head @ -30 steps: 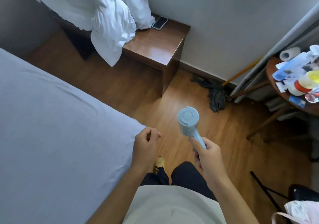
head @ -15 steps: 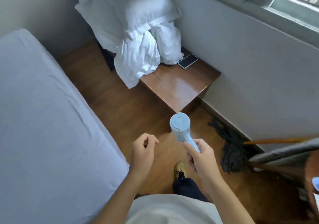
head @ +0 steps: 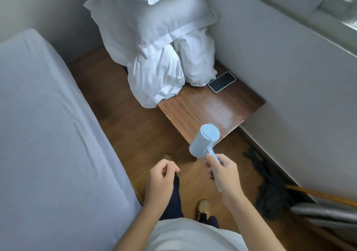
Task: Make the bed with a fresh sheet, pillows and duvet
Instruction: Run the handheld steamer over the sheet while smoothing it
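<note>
The right hand (head: 224, 173) is gripping a pale blue lint roller (head: 205, 143) by its handle, its fingers (head: 211, 159) clamped round the stem, with the roller head tilting up toward twelve o'clock over the near corner of the wooden counter (head: 212, 109). The left hand (head: 160, 181) is hanging beside it at nine o'clock, holding nothing, its fingers loosely curled together with the thumb touching the fingertips.

The bed (head: 48, 144) is filling the view from seven to ten o'clock, with a pale sheet (head: 38, 105) lying flat over it, a few soft creases running across. The pillows (head: 150, 20) are sitting stacked at twelve o'clock on the far end of the counter, white and plump, the top one reaching out of view. Beneath them a bundle of white linen (head: 156, 76) is spilling down over the counter's edge toward the floor (head: 123, 127); whether this is the duvet I cannot tell.

A dark phone (head: 222, 82) is lying screen-up on the counter just beside the linen, at one o'clock, close to the wall (head: 289, 76). A dark mop head (head: 268, 196) is slumping on the floor at four o'clock against the skirting, its wooden pole (head: 320, 195) running off to the right. The person's shoes (head: 202, 208) are showing on the floor between the bed and the mop.
</note>
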`<action>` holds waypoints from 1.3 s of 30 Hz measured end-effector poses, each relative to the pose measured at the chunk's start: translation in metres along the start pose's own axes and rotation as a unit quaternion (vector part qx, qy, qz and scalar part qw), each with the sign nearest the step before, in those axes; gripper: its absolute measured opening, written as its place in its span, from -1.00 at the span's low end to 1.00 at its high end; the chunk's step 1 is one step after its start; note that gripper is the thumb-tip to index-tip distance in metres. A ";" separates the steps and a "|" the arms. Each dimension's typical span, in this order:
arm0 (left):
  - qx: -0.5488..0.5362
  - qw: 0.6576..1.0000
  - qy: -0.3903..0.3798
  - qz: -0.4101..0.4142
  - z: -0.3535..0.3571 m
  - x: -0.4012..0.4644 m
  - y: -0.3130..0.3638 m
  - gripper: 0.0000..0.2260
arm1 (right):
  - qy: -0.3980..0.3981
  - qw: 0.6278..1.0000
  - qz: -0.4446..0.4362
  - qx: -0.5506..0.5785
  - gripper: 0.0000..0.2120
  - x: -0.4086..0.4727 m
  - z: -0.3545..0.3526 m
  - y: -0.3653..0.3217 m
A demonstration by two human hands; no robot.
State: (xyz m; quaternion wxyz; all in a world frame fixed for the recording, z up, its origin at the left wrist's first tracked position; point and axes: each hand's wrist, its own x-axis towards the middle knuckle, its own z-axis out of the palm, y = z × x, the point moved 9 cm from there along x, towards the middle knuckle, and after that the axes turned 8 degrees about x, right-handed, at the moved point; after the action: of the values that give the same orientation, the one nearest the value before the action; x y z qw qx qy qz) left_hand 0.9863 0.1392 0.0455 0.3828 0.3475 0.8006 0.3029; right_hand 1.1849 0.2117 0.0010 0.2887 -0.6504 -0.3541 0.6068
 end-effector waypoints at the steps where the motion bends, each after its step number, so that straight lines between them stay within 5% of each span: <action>1: 0.001 1.000 -0.009 0.003 0.003 0.020 0.006 -0.75 | 0.005 1.000 0.003 -0.008 -0.75 0.016 0.003 -0.005; 10: 0.035 0.992 -0.114 0.043 0.037 0.189 0.094 -0.75 | 0.102 0.992 0.057 -0.048 -0.58 0.159 0.008 -0.042; 16: 0.065 0.984 -0.160 0.047 0.080 0.229 0.133 -0.75 | 0.159 0.974 0.158 0.040 -0.62 0.230 -0.020 -0.030; 21: 0.068 0.989 -0.130 0.016 0.114 0.264 0.162 -0.75 | 0.160 0.941 0.260 0.147 -0.73 0.300 -0.035 -0.034; 25: 0.050 0.994 -0.096 -0.025 0.136 0.284 0.174 -0.75 | 0.163 0.928 0.311 0.122 -0.49 0.352 -0.053 -0.041; 39: 0.027 0.993 -0.076 -0.091 0.203 0.320 0.190 -0.77 | 0.142 0.936 0.319 -0.035 -0.55 0.461 -0.098 -0.033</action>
State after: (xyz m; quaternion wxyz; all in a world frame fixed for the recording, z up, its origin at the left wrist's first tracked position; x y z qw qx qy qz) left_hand 1.0668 0.5452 -0.0465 0.4588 0.3050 0.8056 0.2181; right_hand 1.2846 0.6105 -0.2323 0.1045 -0.8183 -0.1039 0.5556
